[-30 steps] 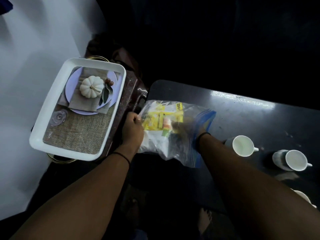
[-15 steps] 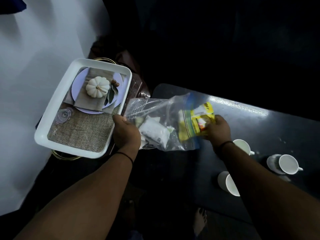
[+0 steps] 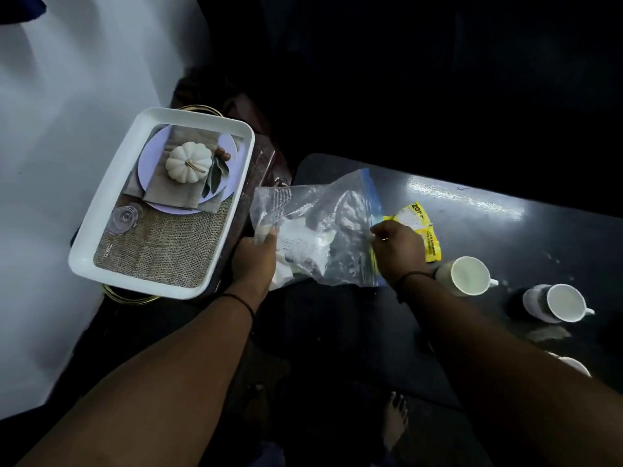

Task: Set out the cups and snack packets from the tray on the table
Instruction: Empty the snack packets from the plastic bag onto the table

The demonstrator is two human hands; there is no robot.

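Since half a second ago the yellow snack packet [image 3: 419, 227] has left the right hand's grip and come to lie flat on the dark table [image 3: 505, 237], just beyond the right hand [image 3: 397, 249], which has dropped back to the mouth of the clear zip bag [image 3: 323, 227]. From the one head view, the bag lies stretched between the two hands with its blue-striped opening toward the right hand; inside it are white packets and crumpled wrapping, bunched toward the left hand. The left hand [image 3: 254, 261] grips the bag's closed end, fingers curled round the plastic. The right hand's fingers are curled at the bag's opening, pinching its edge as far as can be seen. Left of the left hand sits the white tray [image 3: 101, 237], holding no loose items; its floor shows only a printed picture of a pumpkin on a plate. Just right of the right wrist a white cup [image 3: 468, 276] stands on the table, a second cup [image 3: 559, 303] farther right, and the rim of a third cup [image 3: 573, 364] shows past the right forearm. Beyond the packet and cups the tabletop runs open to its far edge, where it meets darkness.
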